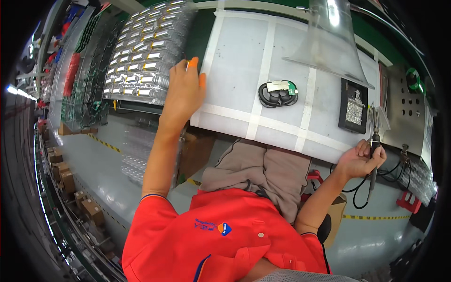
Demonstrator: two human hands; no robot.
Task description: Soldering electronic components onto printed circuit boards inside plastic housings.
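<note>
Beside the right edge of a stack of clear plastic trays (141, 56), my left hand (184, 91) is raised, with orange finger covers on the thumb and index finger. These two fingertips stand apart, and I see nothing clearly held. The trays carry rows of small silver parts with yellow ends. My right hand (361, 159) grips a slim soldering iron (375, 139) with a dark handle, its cord looping down below. On the white work mat (230, 70) lies a black rounded housing (278, 98) with a green circuit board (292, 87) and a pale strip on it.
A clear funnel-shaped hood (329, 44) hangs over the mat's far right. Near my right hand sits a black tray (345, 120) of silvery shavings, beside a metal box (401, 105) with holes. Stacked green and clear trays (87, 70) stand at far left. A carton (195, 155) is below the table.
</note>
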